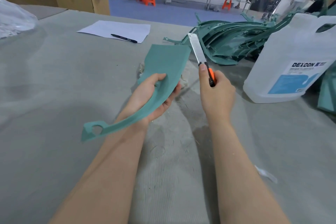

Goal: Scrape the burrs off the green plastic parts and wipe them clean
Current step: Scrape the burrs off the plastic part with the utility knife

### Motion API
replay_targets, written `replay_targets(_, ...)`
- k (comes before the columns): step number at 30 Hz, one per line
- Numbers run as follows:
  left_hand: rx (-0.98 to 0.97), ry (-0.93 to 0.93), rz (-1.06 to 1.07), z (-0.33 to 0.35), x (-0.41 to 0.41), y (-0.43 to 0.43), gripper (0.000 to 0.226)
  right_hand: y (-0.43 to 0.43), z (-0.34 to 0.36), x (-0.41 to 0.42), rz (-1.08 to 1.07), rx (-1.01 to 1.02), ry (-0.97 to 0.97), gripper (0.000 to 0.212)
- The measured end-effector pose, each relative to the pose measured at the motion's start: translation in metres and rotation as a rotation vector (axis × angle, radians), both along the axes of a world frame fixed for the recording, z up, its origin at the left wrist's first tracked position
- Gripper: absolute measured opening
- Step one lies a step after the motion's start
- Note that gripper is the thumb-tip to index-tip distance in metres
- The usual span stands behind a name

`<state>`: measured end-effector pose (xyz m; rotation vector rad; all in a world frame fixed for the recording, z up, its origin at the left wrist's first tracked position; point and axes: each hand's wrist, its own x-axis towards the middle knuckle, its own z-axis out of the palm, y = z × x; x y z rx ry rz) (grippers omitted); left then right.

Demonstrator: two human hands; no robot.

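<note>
Green part (163, 71) sat gripped in the left hand (154, 96). Right hand (216, 94) clutched a knife (201, 56). A jug (291, 63) read "DEXCON".

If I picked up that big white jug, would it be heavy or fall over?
Probably not very heavy: the jug looks like thin, cloudy plastic, though how much liquid it holds can't be seen. It likely wouldn't tip easily, since it stands upright on a wide base on the table. The handle hole near its top should give your grip a steady hold.
</note>
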<state>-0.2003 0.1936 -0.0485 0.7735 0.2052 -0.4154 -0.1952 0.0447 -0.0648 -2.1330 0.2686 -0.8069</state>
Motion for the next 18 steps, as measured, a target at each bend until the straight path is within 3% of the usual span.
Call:
replay_targets(4, -0.068, 0.021, -0.066, -0.0014, 0.0002, 0.0023, 0.015, -0.0010, -0.0014, 0.0001, 0.001, -0.022, -0.014, 0.055)
replay_targets(18, -0.040, -0.008, -0.064, -0.0033, 0.0014, 0.0064, 0.024, 0.0005, -0.0027, 0.0021, 0.100, -0.002, -0.027, 0.056)
